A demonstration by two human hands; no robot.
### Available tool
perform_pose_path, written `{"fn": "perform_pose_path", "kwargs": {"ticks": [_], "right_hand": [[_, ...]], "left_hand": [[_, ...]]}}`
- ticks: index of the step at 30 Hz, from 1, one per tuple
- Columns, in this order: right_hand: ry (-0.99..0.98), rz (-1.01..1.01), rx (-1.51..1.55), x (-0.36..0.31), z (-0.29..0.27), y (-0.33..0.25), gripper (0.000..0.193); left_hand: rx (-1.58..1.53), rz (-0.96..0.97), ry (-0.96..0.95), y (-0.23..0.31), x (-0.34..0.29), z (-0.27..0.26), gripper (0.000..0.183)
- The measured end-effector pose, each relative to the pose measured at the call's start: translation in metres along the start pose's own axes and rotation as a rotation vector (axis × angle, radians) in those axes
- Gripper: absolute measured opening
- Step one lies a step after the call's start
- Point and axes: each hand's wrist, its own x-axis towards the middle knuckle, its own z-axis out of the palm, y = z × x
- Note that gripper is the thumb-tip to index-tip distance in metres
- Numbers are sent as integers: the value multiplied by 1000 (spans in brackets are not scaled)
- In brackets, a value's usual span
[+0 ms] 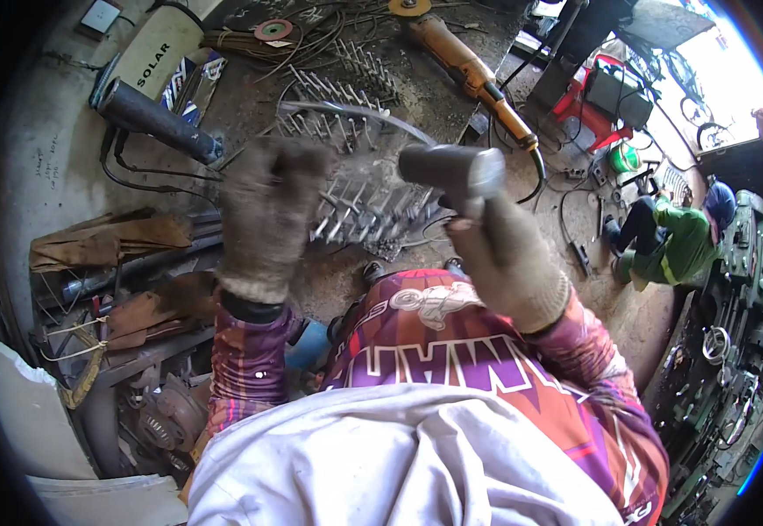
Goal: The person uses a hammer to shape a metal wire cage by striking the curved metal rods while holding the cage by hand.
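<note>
My right hand (513, 254), in a worn knit glove, is closed round the handle of a hammer. The thick steel hammer head (438, 168) is raised over the near right part of the workbench (250, 83). At the left, my gloved left hand (265, 219) is curled closed and smeared by motion; what its fingers hold, if anything, does not show. Between and beyond my hands stand rows of upright metal spikes: a near row (359, 219), a middle group (333, 114) and a far group (368, 70). A pale curved strip (359, 110) arcs over the middle group.
An orange angle grinder (464, 61) lies at the bench's right. A dark pipe (160, 121) and cables are on the left, with brown leather pieces (110, 241) below. A person in green (679, 237) crouches at the right beside a green machine (745, 263). A red stool (596, 101) stands behind.
</note>
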Motion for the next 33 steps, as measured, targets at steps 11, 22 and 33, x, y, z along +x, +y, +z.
{"fn": "perform_pose_path", "kwargs": {"ticks": [11,22,33], "right_hand": [[188,271,700,9,-12,-13,54],[-123,441,311,24,-3,-14,25],[29,475,491,20,-2,-14,39]], "left_hand": [[-8,-40,-76,-9,7,-1,43],[-127,-2,12,-4,13,1,45],[-4,-58,-15,-12,7,-2,42]]}}
